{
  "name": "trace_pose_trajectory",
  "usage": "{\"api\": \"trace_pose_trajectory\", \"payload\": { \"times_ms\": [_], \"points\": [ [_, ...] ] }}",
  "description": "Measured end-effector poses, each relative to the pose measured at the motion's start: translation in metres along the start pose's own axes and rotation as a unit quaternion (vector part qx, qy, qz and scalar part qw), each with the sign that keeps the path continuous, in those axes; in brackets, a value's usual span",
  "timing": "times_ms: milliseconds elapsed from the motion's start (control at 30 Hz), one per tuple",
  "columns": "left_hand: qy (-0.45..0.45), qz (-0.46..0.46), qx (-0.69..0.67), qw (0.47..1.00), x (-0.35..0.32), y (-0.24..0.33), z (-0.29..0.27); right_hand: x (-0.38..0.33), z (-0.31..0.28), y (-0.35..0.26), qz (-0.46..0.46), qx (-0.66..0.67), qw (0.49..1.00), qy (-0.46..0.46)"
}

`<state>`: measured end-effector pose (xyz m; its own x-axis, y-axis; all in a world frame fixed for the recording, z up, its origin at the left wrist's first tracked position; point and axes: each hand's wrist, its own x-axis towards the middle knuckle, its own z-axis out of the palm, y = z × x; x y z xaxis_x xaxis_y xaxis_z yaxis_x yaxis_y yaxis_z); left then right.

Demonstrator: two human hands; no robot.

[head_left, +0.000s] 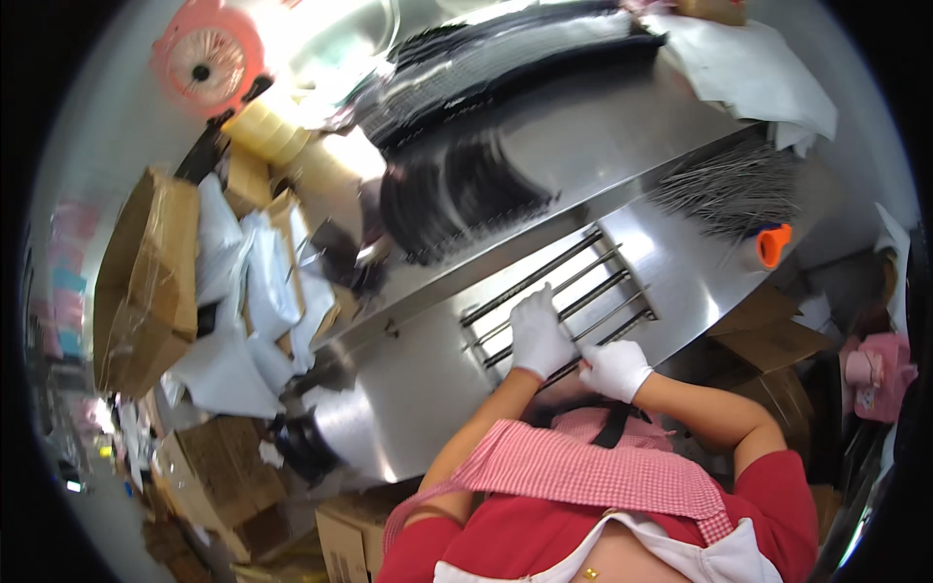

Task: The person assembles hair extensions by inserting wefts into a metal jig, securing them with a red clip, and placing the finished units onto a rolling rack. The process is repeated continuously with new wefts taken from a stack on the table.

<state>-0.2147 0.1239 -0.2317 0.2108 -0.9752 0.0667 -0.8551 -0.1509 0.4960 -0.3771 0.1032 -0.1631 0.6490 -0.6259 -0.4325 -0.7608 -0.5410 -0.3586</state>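
Both of my hands wear white gloves. Spread over a rack of parallel dark rods (595,291), my left hand (541,333) lies with its fingers stretched toward the rack's middle. The rack rests on a shiny metal worktable (418,418), with a bright white area showing between its rods. My right hand (619,370) is closed at the rack's near edge, beside the left one. Whatever its fingers grip is hidden. Farther back on the table, a dark curved stack of thin strips (462,194) sits left of the rack.
A pile of thin grey wires (734,189) lies at the right, with an orange tape ring (773,246) by it. Long black bundles (515,73) line the back. Cardboard boxes (146,282) crowd the left, below a pink fan (207,60). White sheets (748,68) cover the back right corner.
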Motion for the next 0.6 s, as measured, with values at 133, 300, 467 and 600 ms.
{"api": "trace_pose_trajectory", "payload": {
  "times_ms": [133, 300, 467, 600],
  "points": [
    [0.092, 0.076, -0.082, 0.989, -0.003, -0.001, -0.049, 0.014, -0.140, 0.058, -0.169, 0.218, 0.961, 0.007],
    [0.425, -0.111, -0.039, 0.897, -0.009, -0.080, -0.168, 0.036, -0.389, 0.208, -0.125, 0.896, 0.426, -0.019],
    [0.280, -0.345, -0.373, 0.815, -0.004, -0.233, -0.237, 0.089, -0.411, 0.137, -0.090, 0.630, 0.732, 0.242],
    [0.190, -0.390, -0.302, 0.849, 0.033, -0.261, -0.258, 0.136, -0.309, 0.007, -0.230, 0.218, 0.926, 0.206]
  ]
}}
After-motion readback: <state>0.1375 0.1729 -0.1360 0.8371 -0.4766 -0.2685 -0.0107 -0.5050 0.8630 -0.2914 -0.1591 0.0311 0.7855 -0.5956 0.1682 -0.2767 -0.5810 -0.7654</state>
